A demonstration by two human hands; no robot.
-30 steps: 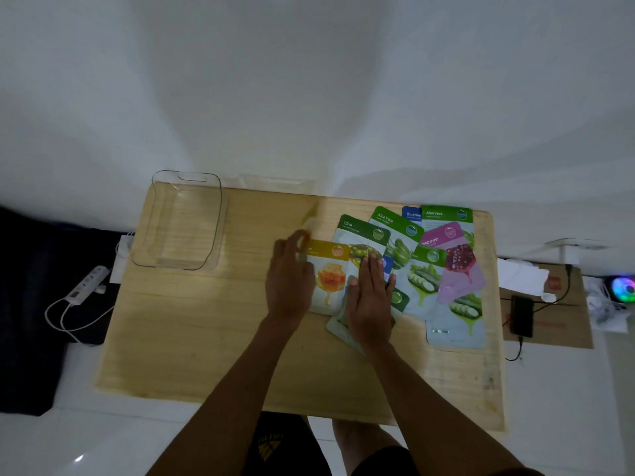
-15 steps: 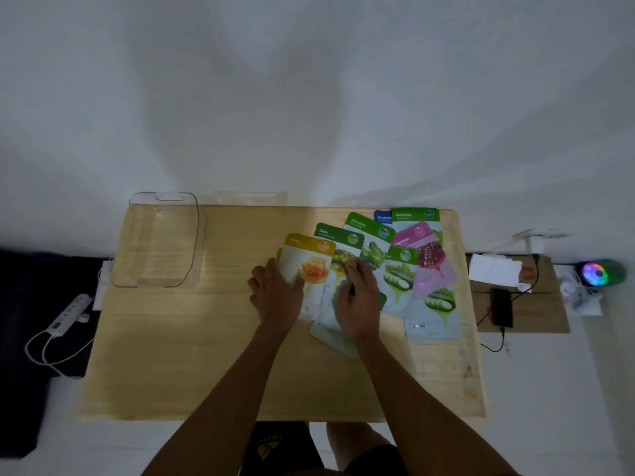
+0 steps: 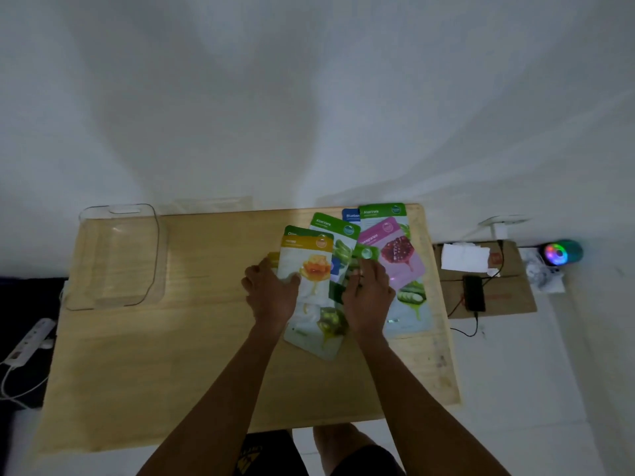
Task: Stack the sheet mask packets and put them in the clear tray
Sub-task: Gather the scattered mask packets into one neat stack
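Note:
Several sheet mask packets lie overlapped on the right half of the wooden table (image 3: 171,355). My left hand (image 3: 271,293) grips the left edge of the yellow honey packet (image 3: 309,262), which lies over an olive packet. My right hand (image 3: 369,297) rests flat on a green packet (image 3: 366,252) beside it. Further right are a pink pomegranate packet (image 3: 395,255), aloe vera packets (image 3: 335,228) and a cucumber packet (image 3: 410,300). Another olive packet (image 3: 323,334) lies between my wrists. The clear tray (image 3: 117,255) stands empty at the table's far left corner.
A cardboard box (image 3: 508,286) right of the table carries a white paper, a black phone (image 3: 474,292) on a cable and, beyond it, a glowing coloured speaker (image 3: 561,252). A white power strip (image 3: 31,338) lies on the floor at left. The wall is close behind the table.
My left hand has slid the honey packet to the right, over the olive packet, gathering the packets closer. My right hand shifted right onto the green packet. The camera view also moved.

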